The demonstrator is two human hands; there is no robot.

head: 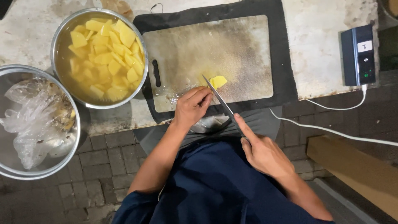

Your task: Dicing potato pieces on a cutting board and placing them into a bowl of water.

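The knife blade was smooth metal; beside it, the cutting board looked matt, scuffed plastic; left of the board, the bowl shone steel.

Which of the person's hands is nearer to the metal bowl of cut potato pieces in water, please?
The left hand, resting on the cutting board just beside the bowl. The right hand is off the board, holding the knife, farther away.

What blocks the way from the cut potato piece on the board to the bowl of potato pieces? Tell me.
Nothing visible does. The potato piece lies by the knife tip; bare cutting board runs left to the bowl rim. The left hand sits nearer the board's front edge.
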